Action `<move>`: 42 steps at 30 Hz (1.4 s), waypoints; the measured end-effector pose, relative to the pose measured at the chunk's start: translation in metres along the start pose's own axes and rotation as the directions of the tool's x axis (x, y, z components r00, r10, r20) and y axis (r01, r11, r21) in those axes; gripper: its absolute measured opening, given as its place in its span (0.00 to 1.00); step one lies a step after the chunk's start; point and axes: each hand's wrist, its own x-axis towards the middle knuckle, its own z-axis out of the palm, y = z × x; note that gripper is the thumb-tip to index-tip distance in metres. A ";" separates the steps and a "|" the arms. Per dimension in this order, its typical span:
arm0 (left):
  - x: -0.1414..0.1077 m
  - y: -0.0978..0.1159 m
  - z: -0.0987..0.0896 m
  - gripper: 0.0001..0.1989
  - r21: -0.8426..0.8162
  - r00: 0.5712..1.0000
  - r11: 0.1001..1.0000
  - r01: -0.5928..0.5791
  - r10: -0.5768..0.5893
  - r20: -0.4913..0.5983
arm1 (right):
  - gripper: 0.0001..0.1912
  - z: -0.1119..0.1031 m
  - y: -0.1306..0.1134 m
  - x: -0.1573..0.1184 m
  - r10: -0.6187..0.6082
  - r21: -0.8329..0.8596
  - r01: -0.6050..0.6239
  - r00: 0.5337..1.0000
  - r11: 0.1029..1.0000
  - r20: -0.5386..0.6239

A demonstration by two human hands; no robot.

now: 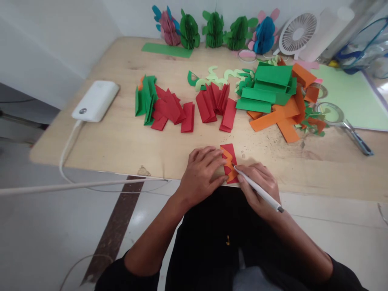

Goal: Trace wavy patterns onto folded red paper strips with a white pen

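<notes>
A red folded paper piece (231, 150) lies at the table's front edge, with an orange wavy paper cutout (232, 174) on top of it. My left hand (202, 171) holds both down from the left, its fingers bent over the upper part and its thumb at the lower part. In my right hand (261, 186) is a white pen (257, 188), gripped between thumb and fingers. The pen's tip touches the cutout's right side. Behind my hands lie red folded papers (172, 107) in two loose groups.
Green folded papers (269, 87) and orange paper strips (285, 113) are heaped at the right, near a utility knife (357, 138) and tape roll (332, 112). A white power bank (96, 101) with a cable lies left. Paper figures (214, 30) and a fan (298, 34) stand at the back.
</notes>
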 end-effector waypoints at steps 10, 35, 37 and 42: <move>0.000 -0.001 0.000 0.17 -0.001 1.000 1.000 -0.004 0.004 0.001 | 0.12 0.000 -0.001 0.001 -0.005 -0.012 0.005 1.000 1.000 0.007; 0.001 -0.002 -0.001 0.16 -0.039 1.000 0.999 0.012 -0.012 -0.011 | 0.03 0.004 -0.013 0.018 0.217 0.024 -0.217 0.976 0.976 -0.019; 0.001 -0.002 -0.001 0.15 -0.038 1.000 0.999 0.011 -0.011 -0.015 | 0.03 0.004 -0.014 0.019 0.210 0.029 -0.210 0.978 0.977 -0.014; 0.001 -0.002 0.000 0.15 -0.032 1.000 0.999 0.005 -0.006 -0.027 | 0.03 0.003 -0.014 0.021 0.181 0.023 -0.181 0.984 0.983 -0.002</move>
